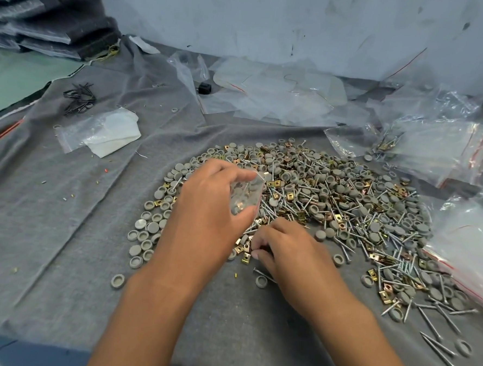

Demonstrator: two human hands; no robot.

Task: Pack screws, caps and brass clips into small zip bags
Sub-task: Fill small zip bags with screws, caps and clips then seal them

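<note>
While left hand (205, 206) grips zip bag (246, 193), right hand (284, 250) pinches brass clips (244, 249).

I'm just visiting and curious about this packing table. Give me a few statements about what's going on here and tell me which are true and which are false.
1. The left hand holds a small clear zip bag. True.
2. That bag is empty. False: grey caps show through its plastic.
3. The right hand is picking among brass clips at the near edge of the pile. True.
4. The parts lie in a metal tray. False: they are heaped loose on a grey cloth.
5. The pile holds only screws. False: grey caps and brass clips are mixed with the screws.
</note>
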